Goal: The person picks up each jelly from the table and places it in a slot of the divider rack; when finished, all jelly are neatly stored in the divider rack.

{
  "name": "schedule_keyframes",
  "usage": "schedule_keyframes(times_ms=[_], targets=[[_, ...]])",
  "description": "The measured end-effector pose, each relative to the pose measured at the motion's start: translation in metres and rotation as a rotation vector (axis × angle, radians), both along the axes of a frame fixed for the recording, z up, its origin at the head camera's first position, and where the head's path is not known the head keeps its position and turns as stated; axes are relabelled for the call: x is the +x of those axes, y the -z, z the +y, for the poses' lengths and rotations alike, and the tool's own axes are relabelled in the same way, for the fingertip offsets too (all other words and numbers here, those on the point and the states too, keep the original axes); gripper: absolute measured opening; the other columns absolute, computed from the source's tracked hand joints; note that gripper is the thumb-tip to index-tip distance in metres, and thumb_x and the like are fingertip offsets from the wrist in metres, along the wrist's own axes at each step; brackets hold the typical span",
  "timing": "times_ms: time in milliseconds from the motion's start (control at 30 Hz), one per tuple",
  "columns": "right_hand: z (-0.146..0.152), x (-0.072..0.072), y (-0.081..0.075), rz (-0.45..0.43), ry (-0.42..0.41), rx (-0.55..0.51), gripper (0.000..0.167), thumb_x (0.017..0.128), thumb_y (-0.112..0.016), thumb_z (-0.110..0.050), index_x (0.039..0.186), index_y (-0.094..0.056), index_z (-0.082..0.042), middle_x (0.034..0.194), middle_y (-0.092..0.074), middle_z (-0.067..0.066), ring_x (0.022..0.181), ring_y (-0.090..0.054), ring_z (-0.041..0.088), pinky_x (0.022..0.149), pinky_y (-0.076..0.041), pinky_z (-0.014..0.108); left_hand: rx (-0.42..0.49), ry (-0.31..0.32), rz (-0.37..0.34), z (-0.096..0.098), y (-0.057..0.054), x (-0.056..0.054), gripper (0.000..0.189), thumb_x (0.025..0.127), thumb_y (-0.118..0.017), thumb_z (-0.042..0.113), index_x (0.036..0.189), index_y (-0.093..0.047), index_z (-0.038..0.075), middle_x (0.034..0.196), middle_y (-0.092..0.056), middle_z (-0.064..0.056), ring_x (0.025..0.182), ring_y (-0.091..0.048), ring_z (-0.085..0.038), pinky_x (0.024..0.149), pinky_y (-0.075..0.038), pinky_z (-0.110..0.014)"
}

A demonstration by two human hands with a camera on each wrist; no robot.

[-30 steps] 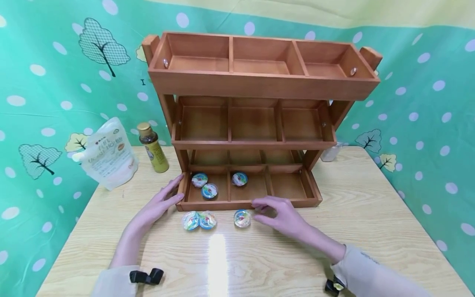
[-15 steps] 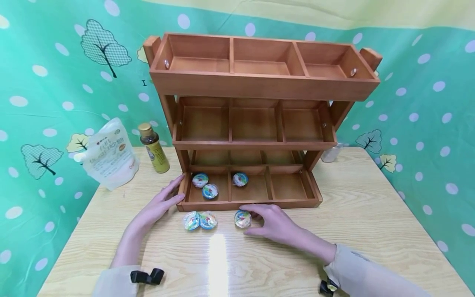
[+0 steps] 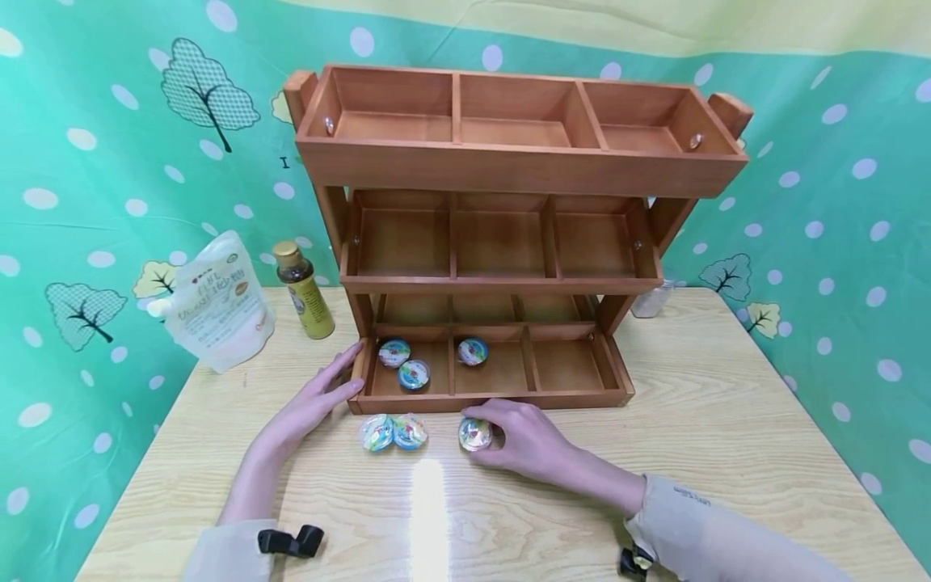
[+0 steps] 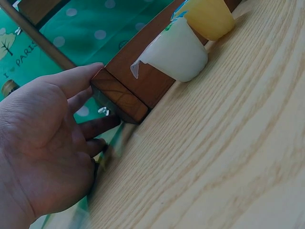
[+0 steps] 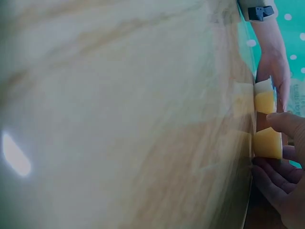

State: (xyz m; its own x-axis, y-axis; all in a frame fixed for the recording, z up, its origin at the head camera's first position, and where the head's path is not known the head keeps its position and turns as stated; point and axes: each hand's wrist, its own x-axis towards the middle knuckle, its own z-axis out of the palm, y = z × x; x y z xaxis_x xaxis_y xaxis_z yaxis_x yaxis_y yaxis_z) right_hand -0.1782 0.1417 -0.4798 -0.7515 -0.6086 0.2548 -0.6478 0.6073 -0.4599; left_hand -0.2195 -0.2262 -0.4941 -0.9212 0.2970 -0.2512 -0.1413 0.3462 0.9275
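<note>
My right hand [image 3: 525, 440] has thumb and fingers on either side of a yellow jelly cup [image 3: 475, 434] with a printed foil lid, on the table before the rack's bottom tray. The right wrist view also shows this yellow cup [image 5: 268, 144] between thumb and fingers. My left hand [image 3: 314, 402] rests its extended fingers against the left end of the wooden rack [image 3: 407, 404]. Right of that hand stand a white jelly cup [image 4: 178, 52] and a yellowish one [image 4: 209, 19], side by side. Two cups [image 3: 414, 374] sit in the bottom tray's left compartment, one [image 3: 473, 352] in its middle compartment.
Above are the rack's middle tray [image 3: 502, 284] and top tray [image 3: 520, 168], each split into three compartments. A white pouch [image 3: 220, 303] and a brown bottle with a yellow label [image 3: 309, 299] stand left of it. A clear container [image 3: 652, 301] is behind the right side.
My right hand has moved left along the tray's front and closed thumb and fingers about the single yellow jelly cup. My left hand stays at the rack's left end.
</note>
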Motion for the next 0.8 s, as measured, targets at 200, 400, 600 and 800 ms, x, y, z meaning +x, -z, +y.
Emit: schedule_keyframes(times_ms=[200,400,600,800], targets=[[0.005,-0.001,-0.009,-0.086,-0.007,-0.03,0.051,0.081,-0.085,-0.025,0.129,-0.072,-0.016,0.12,-0.076,-0.001,0.103,-0.07,0.007,0.086,-0.059,0.025,0.005,0.004,0.005,0.0,0.001,-0.001,0.071,0.105,-0.053,0.048,0.165,-0.015,0.039,0.176,-0.003,-0.005,0.162,0.006,-0.04,0.122,-0.005,-0.077],[0.02,-0.004,-0.03,-0.217,0.0,-0.093,0.052,0.081,-0.087,-0.023,0.13,-0.071,-0.015,0.114,-0.075,-0.003,0.088,-0.065,0.002,0.077,-0.058,0.024,0.009,0.005,0.008,0.001,0.002,-0.001,0.07,0.106,-0.052,0.047,0.165,-0.015,0.039,0.176,-0.003,-0.004,0.162,0.008,-0.041,0.122,-0.004,-0.077],[0.04,-0.016,-0.049,-0.258,0.013,-0.135,0.05,0.081,-0.088,-0.021,0.128,-0.071,-0.013,0.109,-0.073,-0.003,0.086,-0.068,0.007,0.075,-0.062,0.031,0.009,0.006,0.003,0.001,0.001,-0.001,0.071,0.106,-0.052,0.047,0.165,-0.015,0.039,0.176,-0.002,-0.004,0.162,0.008,-0.041,0.122,-0.005,-0.077],[0.054,-0.034,-0.062,-0.278,0.076,-0.176,0.052,0.08,-0.089,-0.021,0.128,-0.071,-0.016,0.106,-0.074,-0.004,0.086,-0.07,0.01,0.077,-0.063,0.031,0.002,0.006,-0.001,-0.001,0.001,-0.001,0.069,0.106,-0.052,0.047,0.164,-0.015,0.043,0.176,-0.001,-0.004,0.161,0.011,-0.041,0.12,-0.004,-0.079]])
